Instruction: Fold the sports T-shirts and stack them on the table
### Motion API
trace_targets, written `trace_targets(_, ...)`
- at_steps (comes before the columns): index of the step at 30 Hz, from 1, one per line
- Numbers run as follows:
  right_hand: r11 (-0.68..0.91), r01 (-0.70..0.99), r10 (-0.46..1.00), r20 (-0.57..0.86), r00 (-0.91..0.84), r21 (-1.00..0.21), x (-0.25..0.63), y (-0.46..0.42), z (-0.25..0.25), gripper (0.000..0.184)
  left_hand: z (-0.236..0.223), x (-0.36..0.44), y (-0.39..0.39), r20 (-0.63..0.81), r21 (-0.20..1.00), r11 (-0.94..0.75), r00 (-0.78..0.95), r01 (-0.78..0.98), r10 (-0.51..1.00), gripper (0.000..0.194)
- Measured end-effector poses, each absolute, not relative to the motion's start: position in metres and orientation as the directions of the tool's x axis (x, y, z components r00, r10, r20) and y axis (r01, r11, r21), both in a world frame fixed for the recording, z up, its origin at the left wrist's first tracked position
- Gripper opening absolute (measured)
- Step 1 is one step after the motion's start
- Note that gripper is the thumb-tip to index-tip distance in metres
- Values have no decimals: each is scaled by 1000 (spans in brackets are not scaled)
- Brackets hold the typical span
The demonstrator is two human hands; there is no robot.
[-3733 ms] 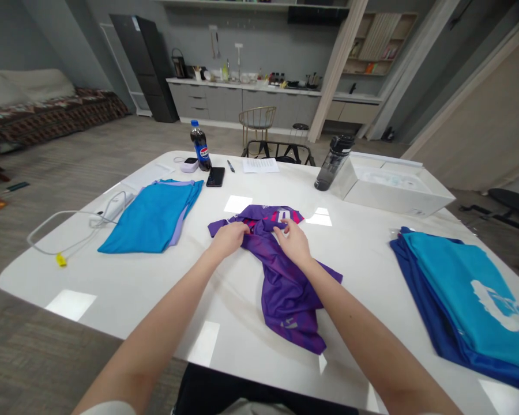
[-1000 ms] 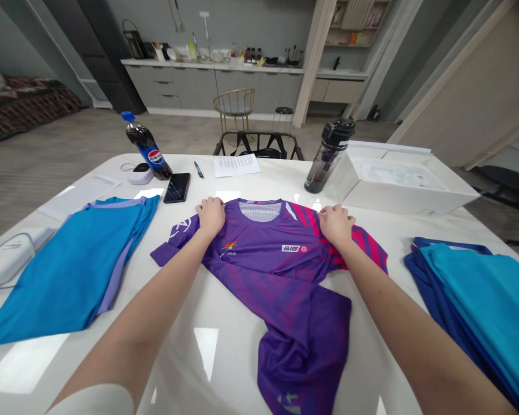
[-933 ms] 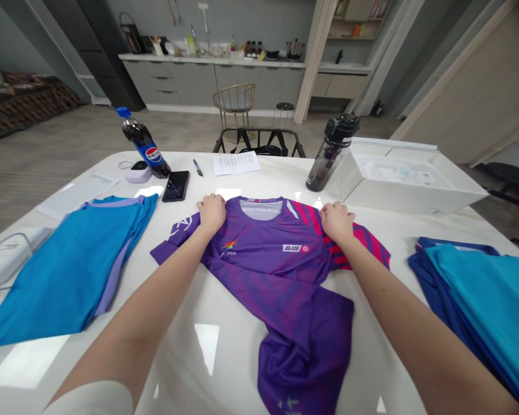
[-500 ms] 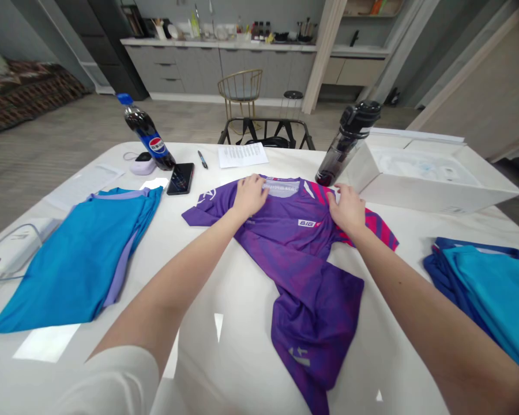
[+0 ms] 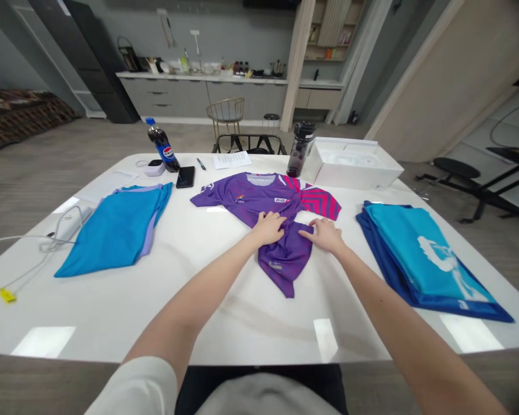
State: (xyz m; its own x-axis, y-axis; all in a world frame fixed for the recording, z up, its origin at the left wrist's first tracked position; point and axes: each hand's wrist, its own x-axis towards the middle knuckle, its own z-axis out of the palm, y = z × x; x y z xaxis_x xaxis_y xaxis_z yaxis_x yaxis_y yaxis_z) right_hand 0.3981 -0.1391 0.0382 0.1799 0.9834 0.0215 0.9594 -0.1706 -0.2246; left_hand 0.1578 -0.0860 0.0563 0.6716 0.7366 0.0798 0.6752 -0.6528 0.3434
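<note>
1. A purple jersey [image 5: 263, 199] lies face up around the middle of the desk [image 5: 164, 328], its collar towards the far edge and its lower part bunched and twisted towards the near edge. The right-hand sleeve is striped pink. "BIG" is readable on the chest; the small coloured logo opposite, the collar lettering and the grey mark near the hem are not.
2. The left hand [image 5: 269, 229] rests on the jersey's lower part, fingers bent; whether they pinch the cloth, I cannot tell.
3. The right hand [image 5: 324, 233] has thumb and forefinger apart at the fold's right edge; I cannot tell whether it grips.
4. Along the desk's left side lie folded blue and lilac garments [image 5: 116, 230], beside a white power strip [image 5: 72, 223] and a cable with a yellow tag [image 5: 7, 295].
5. Near the right edge is a stack of navy and turquoise garments [image 5: 406, 242], the top one with a white print.
6. Towards the far left corner stands a cola bottle [image 5: 163, 147] with Pepsi's round logo, near a lilac case [image 5: 154, 168] and a black phone [image 5: 185, 177].
7. By the far edge are a pen [image 5: 201, 164], a printed sheet [image 5: 232, 159] too small to read, a dark tumbler [image 5: 300, 151] and, towards the far right corner, a white open box [image 5: 350, 174].
</note>
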Motion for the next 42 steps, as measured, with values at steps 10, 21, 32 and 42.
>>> trace_targets(10,243,573,962,122,-243,-782,321,-238,93,25,105,84,-134,85,290,-643,650,709,755,25)
trace_targets(21,370,723,929,255,-269,-584,273,-281,63,23,86,-27,-263,14,120,-521,524,845,852,35)
trace_targets(32,28,977,998,-49,-39,-210,277,-304,61,49,59,-4,-304,30,73,-454,453,888,891,23)
trace_targets(42,-343,939,916,-219,337,8,378,-365,70,42,57,-25,-328,31,129,-428,428,894,903,25)
